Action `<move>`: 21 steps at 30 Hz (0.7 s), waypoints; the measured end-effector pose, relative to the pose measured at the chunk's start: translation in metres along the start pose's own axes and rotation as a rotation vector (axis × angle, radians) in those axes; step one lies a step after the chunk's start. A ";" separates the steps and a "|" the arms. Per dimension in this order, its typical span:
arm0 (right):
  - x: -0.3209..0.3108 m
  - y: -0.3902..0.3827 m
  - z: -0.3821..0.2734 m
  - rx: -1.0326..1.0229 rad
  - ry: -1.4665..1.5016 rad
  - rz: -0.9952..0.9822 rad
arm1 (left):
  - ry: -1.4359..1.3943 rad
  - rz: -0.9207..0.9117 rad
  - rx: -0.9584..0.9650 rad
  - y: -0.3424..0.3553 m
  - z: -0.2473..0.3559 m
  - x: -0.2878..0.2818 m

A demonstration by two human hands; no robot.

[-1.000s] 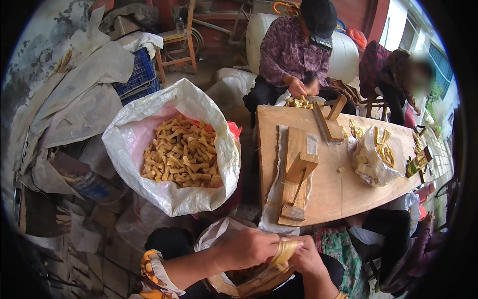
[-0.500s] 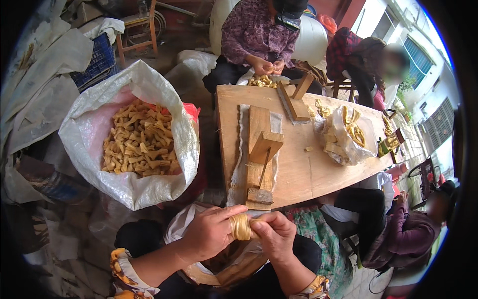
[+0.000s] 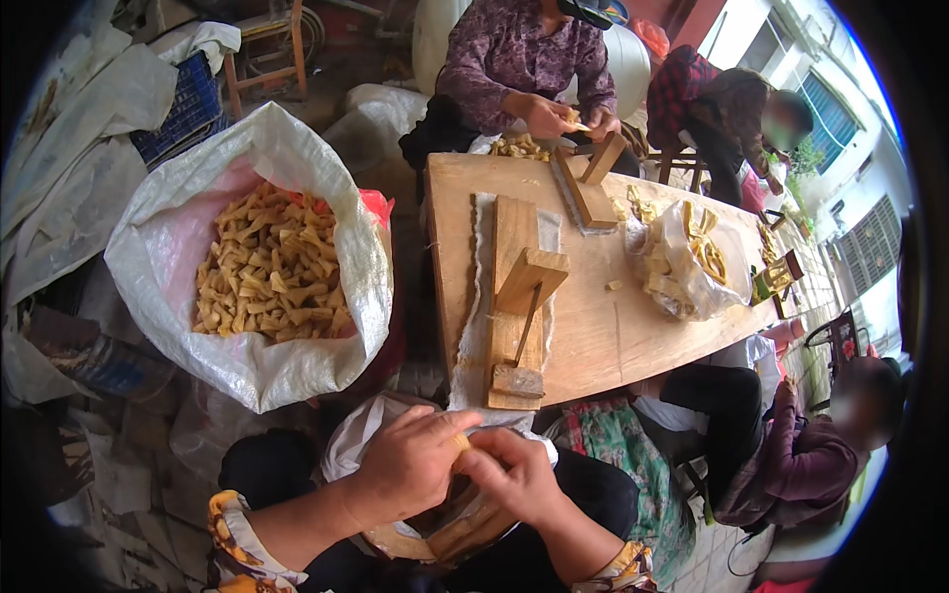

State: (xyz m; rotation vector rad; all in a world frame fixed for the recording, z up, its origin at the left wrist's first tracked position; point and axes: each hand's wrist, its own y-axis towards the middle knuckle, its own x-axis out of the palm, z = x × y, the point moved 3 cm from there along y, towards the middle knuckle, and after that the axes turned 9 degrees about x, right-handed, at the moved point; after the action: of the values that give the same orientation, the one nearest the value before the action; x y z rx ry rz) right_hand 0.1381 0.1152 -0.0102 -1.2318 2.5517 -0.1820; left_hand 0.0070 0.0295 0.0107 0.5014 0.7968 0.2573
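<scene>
Close together over my lap, my left hand [image 3: 405, 469] and my right hand [image 3: 514, 472] both grip a small yellow strip of what looks like tofu skin [image 3: 461, 444]. My left index finger stretches out above it while the other fingers curl round. The thumb and fingers of my right hand pinch its near end; most of the strip is hidden by the hands. Under them, between my knees, an open white bag [image 3: 348, 437] holds contents I cannot make out. To the left, a large white woven sack [image 3: 163, 242] is filled with knotted tan pieces [image 3: 272, 267].
A wooden table [image 3: 593, 346] lies ahead, bearing a wooden stand [image 3: 516, 296] with a thin rod, a second stand [image 3: 588, 193] and a plastic bag of yellow strips [image 3: 692, 267]. Co-workers sit at the far side [image 3: 534, 59] and right [image 3: 801, 455]. A blue crate [image 3: 186, 109] stands far left.
My hands have drawn closer and shifted slightly left; the wound strip, plainly visible before, is now mostly covered by fingers. The co-worker opposite has moved both hands, now holding a pale strip.
</scene>
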 end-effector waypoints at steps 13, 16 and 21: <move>-0.009 0.000 0.007 0.057 0.118 -0.123 | 0.115 -0.082 -0.022 0.000 0.008 0.001; -0.009 0.003 -0.007 -0.140 -0.236 -0.040 | 0.220 -0.089 0.021 -0.001 0.006 0.005; -0.012 0.003 -0.002 -0.061 -0.352 -0.064 | 0.113 -0.049 0.127 0.006 0.007 0.002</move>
State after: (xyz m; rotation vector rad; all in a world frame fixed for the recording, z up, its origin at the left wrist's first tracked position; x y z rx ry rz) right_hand 0.1418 0.1265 -0.0065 -1.2438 2.2312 0.0936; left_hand 0.0131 0.0332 0.0167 0.5902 0.9388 0.1919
